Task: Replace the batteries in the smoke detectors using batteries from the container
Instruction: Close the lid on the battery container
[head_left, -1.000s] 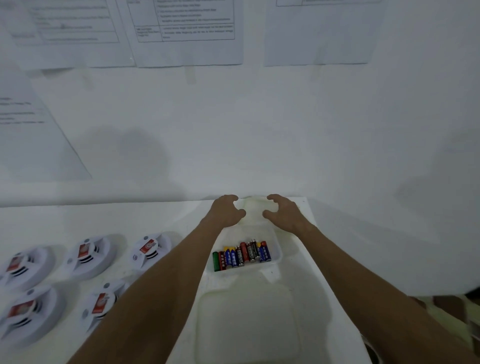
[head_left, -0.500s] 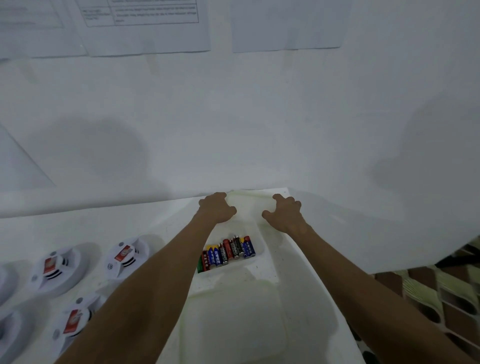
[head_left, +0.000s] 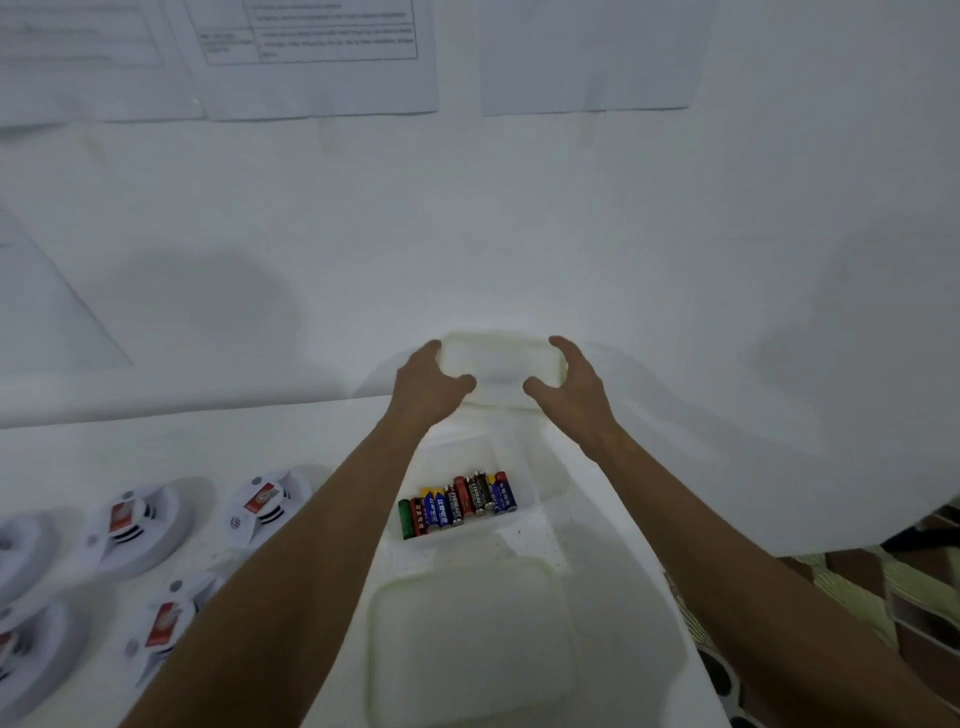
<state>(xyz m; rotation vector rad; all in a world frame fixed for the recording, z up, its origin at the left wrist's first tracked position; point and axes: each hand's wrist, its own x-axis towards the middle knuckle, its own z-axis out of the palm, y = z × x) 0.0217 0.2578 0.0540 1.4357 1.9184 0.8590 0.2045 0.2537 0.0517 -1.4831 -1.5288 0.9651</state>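
Gripping a pale lid (head_left: 501, 371) at both ends, left hand (head_left: 426, 387) and right hand (head_left: 574, 387), fingers curled round its edges, above the open container (head_left: 524, 470). Batteries (head_left: 457, 504) lay inside; smoke detectors (head_left: 260, 506) sat left on the bench (head_left: 208, 447).

A row of colorful batteries (head_left: 457, 501) lies side by side in the open white container (head_left: 527, 506) on the table. 5 round white smoke detectors (head_left: 132, 525) with red stickers sit to its left.

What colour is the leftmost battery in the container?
Green, seen in the head view: the leftmost battery.
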